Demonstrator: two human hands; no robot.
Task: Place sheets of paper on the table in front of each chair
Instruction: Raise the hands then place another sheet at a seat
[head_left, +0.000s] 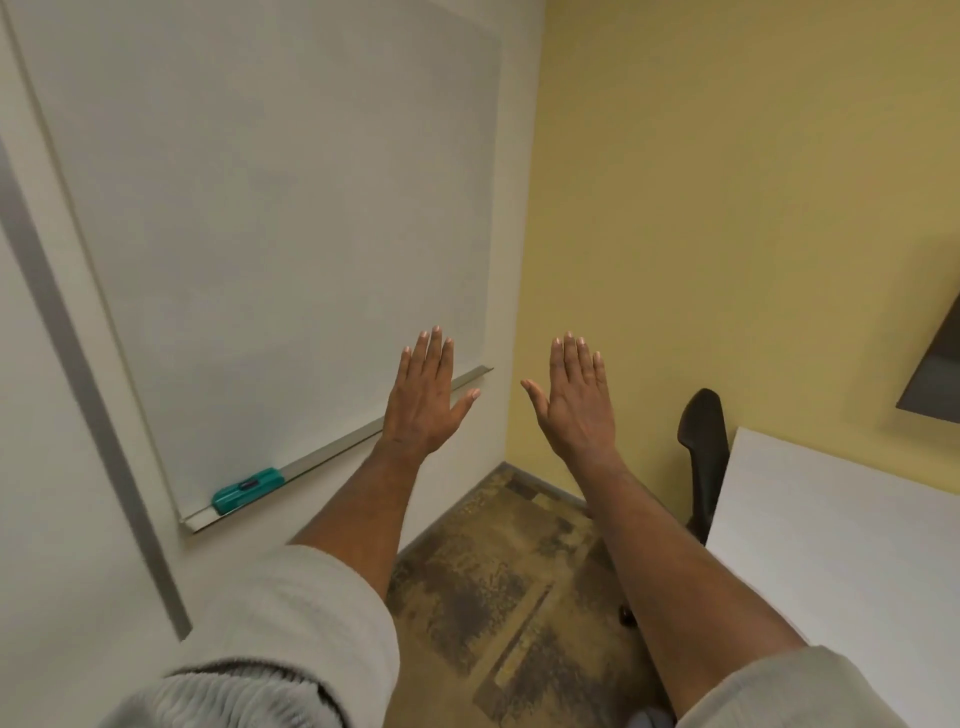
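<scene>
While outstretched, left hand (423, 397), right hand (576, 400) flat, bare-fingered.

Honestly nothing readable here. The whiteboard (270, 208) is wiped blank. The teal eraser (248, 490) has a dark label, but it's way too blurry.

One head-worn wide-angle view looks forward and down into a room corner, tilted so the whiteboard (270, 218) on the left wall leans. The left hand (423, 397) and right hand (576, 397) reach out at mid-frame, arms filling the foreground. The desk (841, 545) edge and a chair (704, 457) sit at right.
</scene>
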